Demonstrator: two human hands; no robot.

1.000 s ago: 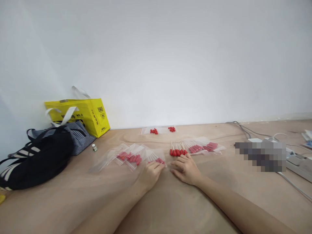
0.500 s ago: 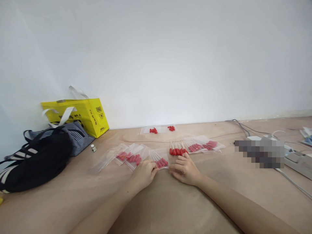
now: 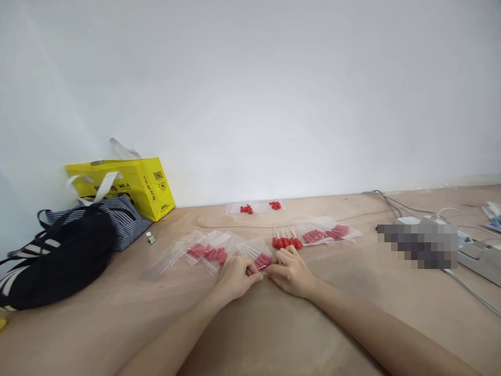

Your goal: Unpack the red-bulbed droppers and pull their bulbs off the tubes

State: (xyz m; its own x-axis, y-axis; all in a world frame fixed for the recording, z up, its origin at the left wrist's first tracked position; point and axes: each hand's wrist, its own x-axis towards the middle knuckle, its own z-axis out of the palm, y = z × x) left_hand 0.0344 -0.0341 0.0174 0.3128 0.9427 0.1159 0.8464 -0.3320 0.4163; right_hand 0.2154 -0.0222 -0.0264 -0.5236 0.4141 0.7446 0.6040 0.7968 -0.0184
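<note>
A clear zip bag (image 3: 254,245) lies flat between my hands, with several red-tipped white sticks inside, tips toward me. My left hand (image 3: 237,274) pinches the near edge of this bag at its left. At the right end of that edge my right hand (image 3: 293,273) is closed, thumb and finger together on the bag. Just beyond my right fingers lies a row of loose red-tipped sticks (image 3: 285,243). More filled bags (image 3: 213,253) overlap to the left of my left hand, and other filled bags (image 3: 324,232) lie to the right of the loose sticks.
Near the wall, a clear bag (image 3: 258,207) holds small red pieces. To the left stand a yellow bag (image 3: 156,193), a striped bag (image 3: 125,222), a black bag (image 3: 74,256) and a tiny bottle (image 3: 150,238). A power strip (image 3: 483,261) and cables (image 3: 391,205) are on the right.
My right hand has moved left to the near edge of the bag. My left hand has shifted slightly right along it, so the hands are closer together.
</note>
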